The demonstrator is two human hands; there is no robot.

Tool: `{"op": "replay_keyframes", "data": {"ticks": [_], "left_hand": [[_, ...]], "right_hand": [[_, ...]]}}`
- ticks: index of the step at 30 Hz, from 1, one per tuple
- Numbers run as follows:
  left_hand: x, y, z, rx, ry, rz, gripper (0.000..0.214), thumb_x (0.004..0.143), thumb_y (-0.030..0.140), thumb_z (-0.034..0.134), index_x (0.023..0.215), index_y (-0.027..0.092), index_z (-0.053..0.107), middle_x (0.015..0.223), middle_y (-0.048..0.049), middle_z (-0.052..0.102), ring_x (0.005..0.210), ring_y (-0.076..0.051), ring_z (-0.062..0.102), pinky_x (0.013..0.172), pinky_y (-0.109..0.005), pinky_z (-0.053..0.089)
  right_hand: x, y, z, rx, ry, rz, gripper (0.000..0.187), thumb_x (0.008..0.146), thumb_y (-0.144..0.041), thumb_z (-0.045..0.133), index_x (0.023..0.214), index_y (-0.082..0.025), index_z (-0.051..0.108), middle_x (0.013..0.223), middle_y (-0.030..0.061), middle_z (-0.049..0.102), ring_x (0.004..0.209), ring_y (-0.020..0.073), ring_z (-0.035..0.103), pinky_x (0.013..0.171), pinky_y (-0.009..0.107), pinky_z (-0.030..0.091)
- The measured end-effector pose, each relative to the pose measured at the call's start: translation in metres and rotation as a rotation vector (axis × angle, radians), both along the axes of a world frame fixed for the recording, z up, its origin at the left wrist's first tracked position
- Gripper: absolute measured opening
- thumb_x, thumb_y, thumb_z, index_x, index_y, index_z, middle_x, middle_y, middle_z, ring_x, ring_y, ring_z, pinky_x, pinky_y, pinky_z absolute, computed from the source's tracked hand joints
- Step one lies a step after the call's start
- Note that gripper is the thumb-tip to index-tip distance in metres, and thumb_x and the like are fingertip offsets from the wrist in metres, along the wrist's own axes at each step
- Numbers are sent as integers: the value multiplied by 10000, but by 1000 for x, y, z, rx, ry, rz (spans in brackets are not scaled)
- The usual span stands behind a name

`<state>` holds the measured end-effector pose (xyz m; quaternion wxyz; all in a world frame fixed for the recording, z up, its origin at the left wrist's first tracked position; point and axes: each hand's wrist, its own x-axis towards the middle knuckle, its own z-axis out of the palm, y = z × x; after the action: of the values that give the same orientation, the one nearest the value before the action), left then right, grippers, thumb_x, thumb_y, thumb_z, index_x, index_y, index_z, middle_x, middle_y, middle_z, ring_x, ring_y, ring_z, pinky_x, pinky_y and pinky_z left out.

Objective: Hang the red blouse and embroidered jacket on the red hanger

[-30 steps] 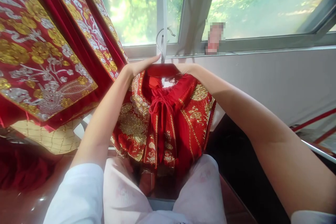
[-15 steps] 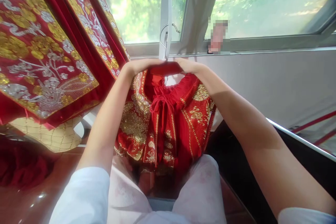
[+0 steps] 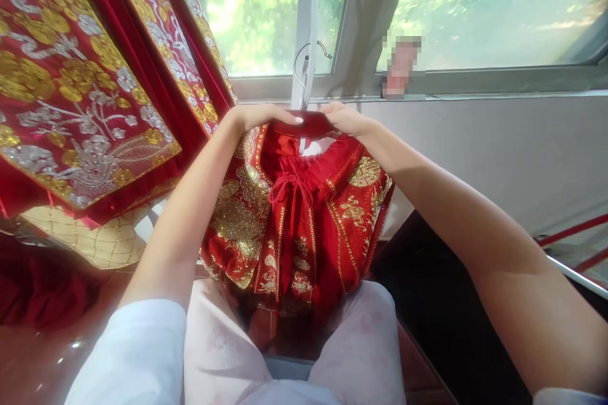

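A red garment with gold embroidery [image 3: 294, 221] hangs from a red hanger [image 3: 308, 123] whose metal hook [image 3: 304, 57] points up toward the window. My left hand [image 3: 261, 117] lies over the hanger's left end, fingers closed along its top. My right hand [image 3: 344, 117] grips the hanger's right end together with the garment's edge. A red drawstring bow [image 3: 287, 186] sits at the garment's waist. The garment's lower part falls between my knees.
Red and gold embroidered garments [image 3: 80, 88] hang at the left, close to my left arm. A window [image 3: 475, 6] with its grey sill [image 3: 498, 92] is straight ahead. A dark surface [image 3: 427, 304] lies at the right, with red rails [image 3: 574, 231] beyond.
The hanger and both hands have lifted slightly. My left fingers, stretched out before, have curled over the hanger's top, and my right hand has come further onto the hanger.
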<state>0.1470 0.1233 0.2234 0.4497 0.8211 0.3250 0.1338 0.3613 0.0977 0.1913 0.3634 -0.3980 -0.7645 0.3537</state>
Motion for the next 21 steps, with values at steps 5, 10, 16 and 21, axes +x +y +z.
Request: {"op": "replay_keyframes", "data": {"ticks": [5,10,16,21], "left_hand": [[1,0,0,2,-6,-15,499,677,319,635,1122,107,715,907,-67,738,1113,-259,619,928,-328,458],[-1,3,-1,152,-19,-26,436,663,330,672,1033,112,746,867,-78,722,1032,-264,639,878,-366,478],[-4,1,-7,310,-95,38,449,646,316,684,1024,78,732,890,-93,709,927,-205,637,849,-327,489],[-4,-4,-8,340,-115,61,399,627,286,700,962,75,743,847,-90,702,886,-197,635,798,-304,493]], "right_hand": [[-5,-10,3,-62,42,-17,214,797,-282,722,681,-129,626,452,-60,520,443,37,469,465,141,423],[-4,-12,4,-67,59,-47,212,791,-309,748,738,-122,664,477,-47,546,467,40,502,466,137,444],[0,-6,1,-10,92,-127,203,743,-302,789,748,-136,673,528,-19,600,544,86,589,502,169,512],[0,-11,1,0,127,-174,254,738,-325,795,876,-138,692,669,9,673,583,93,621,541,189,546]]}}
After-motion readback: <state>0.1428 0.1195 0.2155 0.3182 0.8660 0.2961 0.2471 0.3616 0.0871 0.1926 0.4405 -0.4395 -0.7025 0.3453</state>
